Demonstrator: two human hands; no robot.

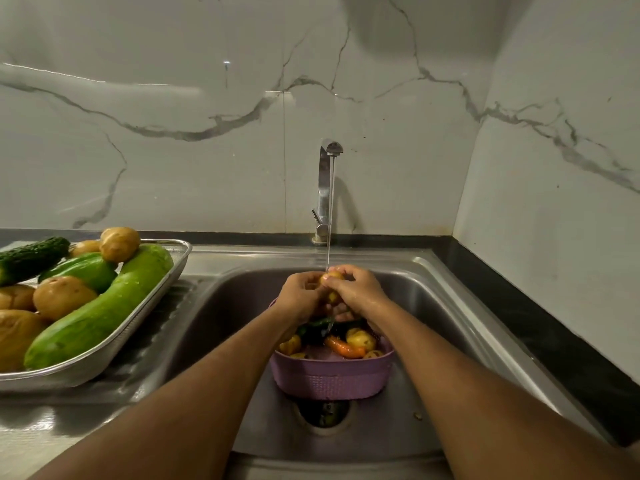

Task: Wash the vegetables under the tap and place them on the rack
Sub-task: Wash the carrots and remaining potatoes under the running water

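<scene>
- On the left, a metal rack (152, 292) rests on the sink's draining board and carries washed vegetables: one dark bumpy cucumber (31, 259), two smooth light-green gourds, the long one (104, 310) lying along the rack's right rim and a shorter one (81, 270) behind it, and five potatoes that can be counted, among them one on top at the back (119, 243) and one in the middle (64, 296).
- The left hand (300, 296) is over the sink basin (221, 306), its fingers curled round a small potato (330, 278).
- One tap (327, 188) stands at the back rim, and a thin stream of water (330, 216) falls from it onto that small potato.
- The right hand (356, 292) meets the left from the other side, its fingers (341, 271) curled over the same potato, which is held just above the basket.
- One purple basket (332, 379) sits in the basin below the hands, holding one carrot (344, 348), about four small potatoes, such as this one (361, 339), and a dark green vegetable (317, 327) that is partly hidden.
- One drain (323, 414) lies in front of the basket.
</scene>
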